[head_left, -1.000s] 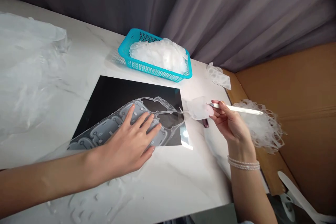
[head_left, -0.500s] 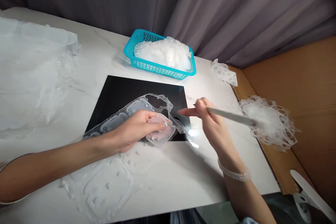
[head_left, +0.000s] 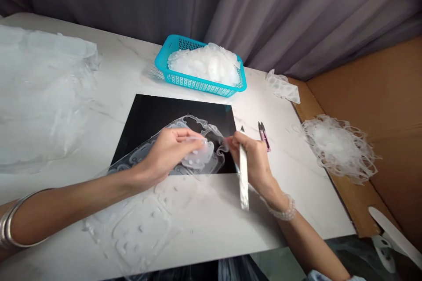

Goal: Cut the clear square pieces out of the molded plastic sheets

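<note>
A long translucent silicone sheet (head_left: 132, 224) of moulded pads runs from the table's front edge up onto a black mat (head_left: 154, 116). My left hand (head_left: 168, 151) is closed on one pad (head_left: 199, 156) of that sheet, fingers pinching its top edge. My right hand (head_left: 252, 158) is closed around a white flat tool (head_left: 243, 175) and its fingertips pinch the thin silicone trim (head_left: 219, 140) beside the pad. The two hands nearly touch over the mat's right edge.
A turquoise basket (head_left: 184, 80) heaped with clear pads stands behind the mat. Small pink-handled snips (head_left: 264, 135) lie to the right. A pile of silicone trimmings (head_left: 336, 147) sits in a cardboard box (head_left: 389, 109). Clear plastic sheeting (head_left: 39, 92) covers the left of the marble table (head_left: 211, 210).
My right hand, which held a loose pad out to the right, has come back to the sheet and turned the tool downward. My left hand went from flat to pinching a pad.
</note>
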`<move>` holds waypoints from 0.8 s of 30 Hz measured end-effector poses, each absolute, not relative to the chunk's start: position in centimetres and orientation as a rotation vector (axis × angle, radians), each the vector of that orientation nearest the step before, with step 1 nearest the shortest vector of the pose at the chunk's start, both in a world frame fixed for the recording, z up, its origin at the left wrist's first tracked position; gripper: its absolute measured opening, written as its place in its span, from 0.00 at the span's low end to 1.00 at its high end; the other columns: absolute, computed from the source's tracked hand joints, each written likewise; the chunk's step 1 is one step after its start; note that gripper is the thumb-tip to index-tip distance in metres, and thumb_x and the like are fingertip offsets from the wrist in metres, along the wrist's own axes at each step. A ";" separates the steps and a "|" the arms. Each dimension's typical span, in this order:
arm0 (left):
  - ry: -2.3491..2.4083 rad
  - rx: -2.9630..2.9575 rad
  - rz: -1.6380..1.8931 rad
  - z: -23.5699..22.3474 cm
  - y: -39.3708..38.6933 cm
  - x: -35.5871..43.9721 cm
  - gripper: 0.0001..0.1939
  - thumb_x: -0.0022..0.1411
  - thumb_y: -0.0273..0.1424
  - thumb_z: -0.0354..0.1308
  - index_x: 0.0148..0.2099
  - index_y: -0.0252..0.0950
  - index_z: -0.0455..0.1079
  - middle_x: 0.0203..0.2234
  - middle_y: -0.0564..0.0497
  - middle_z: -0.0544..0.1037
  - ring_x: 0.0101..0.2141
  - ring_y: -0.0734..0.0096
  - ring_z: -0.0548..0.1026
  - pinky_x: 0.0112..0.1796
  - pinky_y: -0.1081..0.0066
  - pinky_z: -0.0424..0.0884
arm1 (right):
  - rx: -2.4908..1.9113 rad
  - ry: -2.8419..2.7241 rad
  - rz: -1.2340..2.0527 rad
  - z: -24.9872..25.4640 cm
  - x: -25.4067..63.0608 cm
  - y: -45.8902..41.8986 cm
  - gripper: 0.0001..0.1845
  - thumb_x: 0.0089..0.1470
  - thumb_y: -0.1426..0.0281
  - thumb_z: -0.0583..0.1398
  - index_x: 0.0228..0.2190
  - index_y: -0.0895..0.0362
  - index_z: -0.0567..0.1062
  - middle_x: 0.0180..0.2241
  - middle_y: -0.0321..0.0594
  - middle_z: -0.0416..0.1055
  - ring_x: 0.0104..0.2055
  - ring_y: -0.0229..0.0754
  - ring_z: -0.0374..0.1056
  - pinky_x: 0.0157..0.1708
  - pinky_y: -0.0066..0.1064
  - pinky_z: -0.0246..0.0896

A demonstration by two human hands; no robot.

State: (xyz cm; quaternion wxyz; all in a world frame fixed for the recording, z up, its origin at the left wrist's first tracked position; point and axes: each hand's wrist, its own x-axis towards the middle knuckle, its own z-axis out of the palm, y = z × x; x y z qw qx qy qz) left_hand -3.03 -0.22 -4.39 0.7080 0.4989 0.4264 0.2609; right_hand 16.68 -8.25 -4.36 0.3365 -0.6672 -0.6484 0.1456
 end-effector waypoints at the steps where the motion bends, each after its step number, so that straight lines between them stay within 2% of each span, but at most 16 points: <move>1: 0.948 1.058 0.616 -4.4 0.2 -3.1 0.07 0.54 0.32 0.68 0.35 0.35 0.79 0.29 0.49 0.80 0.32 0.71 0.76 0.34 0.71 0.70 | -1.790 -1.669 0.360 -4.5 17.6 -7.9 0.17 0.59 0.71 0.55 0.21 0.54 0.55 0.20 0.32 0.61 0.25 0.34 0.61 0.25 0.26 0.51; 4: 0.871 0.929 0.649 -4.2 1.3 -3.2 0.09 0.54 0.32 0.69 0.37 0.34 0.79 0.32 0.47 0.81 0.35 0.69 0.77 0.37 0.70 0.73 | -1.929 -1.605 0.327 -4.2 19.4 -7.1 0.19 0.59 0.66 0.58 0.21 0.54 0.56 0.21 0.34 0.68 0.27 0.38 0.67 0.27 0.28 0.55; 7: 0.809 0.834 0.606 -3.8 1.6 -3.2 0.09 0.58 0.30 0.65 0.41 0.33 0.79 0.37 0.44 0.82 0.39 0.66 0.79 0.40 0.69 0.75 | -1.893 -1.513 0.224 -3.5 18.8 -7.1 0.18 0.59 0.64 0.59 0.23 0.53 0.57 0.33 0.42 0.77 0.38 0.46 0.74 0.35 0.34 0.61; 10: 0.732 0.769 0.560 -3.6 1.3 -3.1 0.10 0.60 0.28 0.63 0.44 0.33 0.79 0.39 0.43 0.82 0.41 0.65 0.79 0.43 0.69 0.75 | -1.696 -1.417 0.340 -2.7 16.6 -7.5 0.20 0.58 0.64 0.60 0.23 0.52 0.55 0.43 0.47 0.78 0.46 0.49 0.74 0.42 0.37 0.64; 13: 0.621 0.713 0.525 -3.7 1.1 -3.1 0.10 0.61 0.27 0.62 0.44 0.31 0.79 0.39 0.43 0.82 0.41 0.64 0.79 0.43 0.70 0.76 | -1.529 -1.333 0.763 -2.5 14.7 -7.8 0.22 0.57 0.66 0.62 0.23 0.52 0.53 0.39 0.44 0.80 0.41 0.44 0.74 0.40 0.34 0.64; 15: 0.577 0.684 0.503 -3.9 1.1 -3.2 0.10 0.62 0.27 0.60 0.44 0.30 0.79 0.40 0.42 0.82 0.42 0.63 0.79 0.42 0.68 0.76 | -1.459 -1.232 0.916 -2.7 14.2 -7.8 0.23 0.56 0.68 0.63 0.21 0.53 0.53 0.36 0.41 0.80 0.36 0.41 0.73 0.36 0.32 0.63; 19: 0.554 0.619 0.451 -4.0 1.2 -3.3 0.14 0.64 0.27 0.55 0.47 0.28 0.77 0.44 0.37 0.81 0.45 0.56 0.79 0.47 0.59 0.76 | -1.400 -1.087 0.978 -3.4 14.6 -7.8 0.25 0.53 0.71 0.65 0.20 0.54 0.54 0.32 0.37 0.79 0.34 0.39 0.71 0.34 0.30 0.61; 24: 0.594 0.597 0.435 -3.6 1.3 -3.3 0.14 0.63 0.27 0.54 0.46 0.29 0.77 0.41 0.38 0.82 0.47 0.54 0.78 0.49 0.55 0.74 | -1.417 -1.099 0.954 -3.6 15.0 -7.8 0.24 0.54 0.71 0.65 0.20 0.54 0.53 0.35 0.39 0.80 0.37 0.42 0.73 0.34 0.32 0.62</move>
